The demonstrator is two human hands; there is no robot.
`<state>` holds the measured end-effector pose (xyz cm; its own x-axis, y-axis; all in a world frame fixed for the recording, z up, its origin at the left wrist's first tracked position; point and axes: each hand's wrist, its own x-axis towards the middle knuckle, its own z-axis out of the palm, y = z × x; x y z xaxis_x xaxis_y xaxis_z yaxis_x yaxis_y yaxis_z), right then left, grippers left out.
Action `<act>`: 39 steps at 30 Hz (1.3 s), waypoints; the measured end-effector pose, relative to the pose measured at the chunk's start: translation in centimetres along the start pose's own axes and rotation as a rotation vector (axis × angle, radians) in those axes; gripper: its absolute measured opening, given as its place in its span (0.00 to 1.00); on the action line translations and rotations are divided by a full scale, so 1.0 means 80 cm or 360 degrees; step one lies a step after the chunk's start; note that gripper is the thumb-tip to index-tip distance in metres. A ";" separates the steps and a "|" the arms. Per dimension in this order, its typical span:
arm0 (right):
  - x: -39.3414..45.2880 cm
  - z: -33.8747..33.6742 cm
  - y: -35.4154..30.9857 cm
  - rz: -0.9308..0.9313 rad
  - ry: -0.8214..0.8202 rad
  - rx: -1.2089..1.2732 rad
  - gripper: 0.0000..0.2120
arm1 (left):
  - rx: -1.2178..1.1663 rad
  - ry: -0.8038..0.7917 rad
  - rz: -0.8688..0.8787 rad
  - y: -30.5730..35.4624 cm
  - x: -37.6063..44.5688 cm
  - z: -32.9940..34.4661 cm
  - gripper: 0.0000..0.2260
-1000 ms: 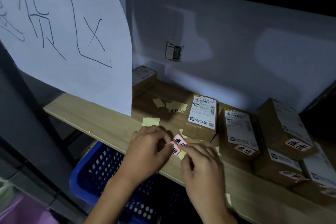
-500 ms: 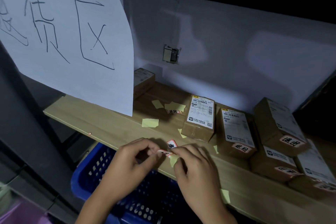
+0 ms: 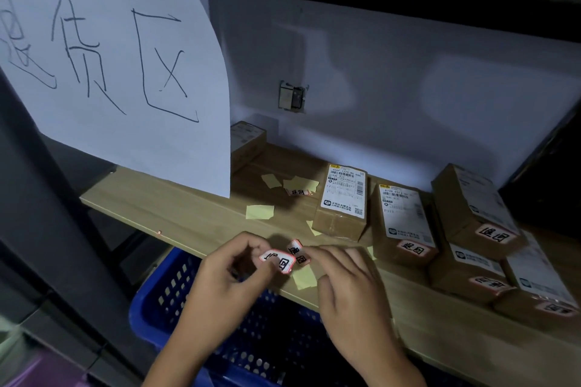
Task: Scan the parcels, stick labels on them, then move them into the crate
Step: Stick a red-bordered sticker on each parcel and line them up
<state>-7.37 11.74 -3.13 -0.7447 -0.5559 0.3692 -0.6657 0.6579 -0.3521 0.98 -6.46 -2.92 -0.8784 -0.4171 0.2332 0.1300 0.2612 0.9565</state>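
Observation:
My left hand (image 3: 232, 270) pinches a white red-edged label (image 3: 278, 262) peeled away from the sticker strip (image 3: 298, 253), which my right hand (image 3: 345, 280) holds with its yellow backing (image 3: 303, 276). Both hands hover over the wooden shelf's (image 3: 188, 217) front edge. Several brown parcels lie to the right: one with no red label (image 3: 342, 201), one labelled (image 3: 404, 223), more stacked further right (image 3: 474, 207). A blue perforated crate (image 3: 176, 292) sits below the shelf under my hands.
Yellow backing scraps (image 3: 259, 211) and a spare label (image 3: 298, 192) litter the shelf. Another parcel (image 3: 246, 143) stands at the back behind a hanging handwritten paper sign (image 3: 110, 56). A dark upright post (image 3: 63, 198) is at left.
The left hand has pulled one label free of the strip and turned it face up; both hands stay at the shelf edge.

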 end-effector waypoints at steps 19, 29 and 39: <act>0.056 -0.078 0.048 0.0329 0.0124 0.0311 0.01 | 0.0305 -0.0298 0.0421 0.020 0.097 0.071 0.02; 0.089 -0.055 0.068 0.0079 0.0161 -0.0057 0.07 | 0.0557 -0.0275 0.0545 -0.003 0.128 0.076 0.03; 0.101 -0.039 0.076 0.0179 0.0166 -0.0180 0.09 | 0.0728 -0.0153 0.0641 -0.014 0.137 0.086 0.05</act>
<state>-17.28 12.81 0.45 -0.8011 -0.4240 0.4225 -0.5648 0.7691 -0.2992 -11.93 -5.36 -2.61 -0.8416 -0.1333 0.5234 0.2685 0.7376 0.6196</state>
